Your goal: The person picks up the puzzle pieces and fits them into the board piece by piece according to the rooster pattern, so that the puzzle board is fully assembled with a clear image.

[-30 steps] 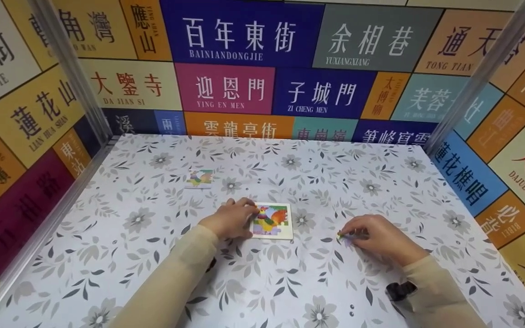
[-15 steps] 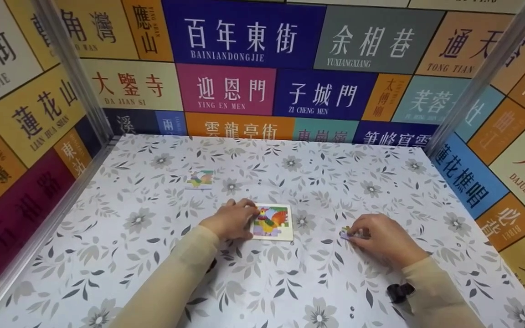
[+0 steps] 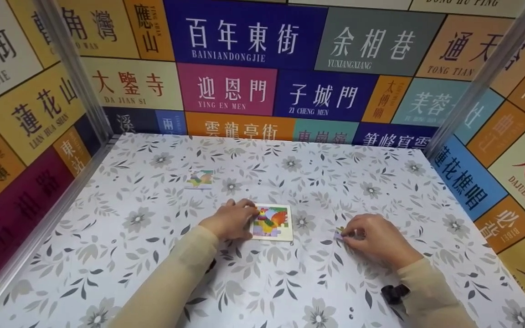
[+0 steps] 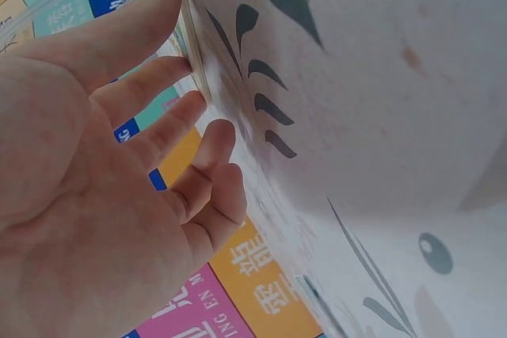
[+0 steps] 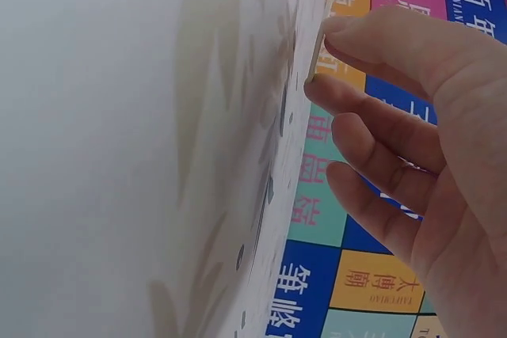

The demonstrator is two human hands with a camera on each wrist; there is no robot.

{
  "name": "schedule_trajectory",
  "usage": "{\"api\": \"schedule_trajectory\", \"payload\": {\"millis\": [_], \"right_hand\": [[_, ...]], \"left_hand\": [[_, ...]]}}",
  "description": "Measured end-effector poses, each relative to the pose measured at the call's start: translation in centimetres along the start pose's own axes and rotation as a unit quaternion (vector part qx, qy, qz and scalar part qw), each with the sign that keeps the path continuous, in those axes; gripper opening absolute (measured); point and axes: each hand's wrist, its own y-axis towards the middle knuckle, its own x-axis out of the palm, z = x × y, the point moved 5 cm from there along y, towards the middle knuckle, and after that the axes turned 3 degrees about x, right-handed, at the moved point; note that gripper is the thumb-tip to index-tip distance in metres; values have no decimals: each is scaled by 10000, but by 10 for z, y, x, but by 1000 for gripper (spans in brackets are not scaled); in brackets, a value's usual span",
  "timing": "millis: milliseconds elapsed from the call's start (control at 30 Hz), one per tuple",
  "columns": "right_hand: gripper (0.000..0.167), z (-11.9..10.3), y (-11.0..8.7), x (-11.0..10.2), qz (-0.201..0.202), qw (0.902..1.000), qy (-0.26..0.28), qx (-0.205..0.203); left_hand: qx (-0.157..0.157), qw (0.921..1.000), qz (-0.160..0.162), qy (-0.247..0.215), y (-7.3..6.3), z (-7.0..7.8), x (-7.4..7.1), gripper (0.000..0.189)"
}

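A jigsaw puzzle (image 3: pixel 271 222) of a rooster in a pale frame lies on the patterned tabletop in the head view. My left hand (image 3: pixel 231 221) holds its left end, thumb at the near corner and fingers towards the far one. In the left wrist view, the thumb and fingertips meet the edge of the puzzle (image 4: pixel 190 33). To the right, apart from the puzzle, my right hand (image 3: pixel 376 237) pinches a small puzzle piece (image 3: pixel 339 234) between thumb and forefinger. The right wrist view shows this piece (image 5: pixel 318 53) edge-on, above the tabletop; its other fingers are loosely bent.
A small rooster picture card (image 3: pixel 199 179) lies behind and left of the puzzle. The white tabletop (image 3: pixel 153 264) has a grey leaf and flower print. Panels with printed characters (image 3: pixel 244 41) stand around its back and sides, with clear strips (image 3: pixel 73 77) at the corners.
The right hand has turned the puzzle piece between its fingers and shifted slightly left over the last half second. The left hand and the puzzle have stayed in place.
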Motion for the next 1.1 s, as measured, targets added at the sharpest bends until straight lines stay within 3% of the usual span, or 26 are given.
{"api": "schedule_trajectory", "payload": {"millis": [367, 800, 1100], "right_hand": [[8, -9, 1, 8, -143, 9999, 37, 44], [7, -26, 11, 10, -107, 9998, 133, 67], [5, -36, 19, 14, -99, 9999, 41, -123]], "left_hand": [[153, 9998, 76, 100, -4, 1, 5, 61], [-82, 10000, 27, 32, -4, 2, 2, 63], [26, 9999, 79, 68, -1, 4, 0, 61]]}}
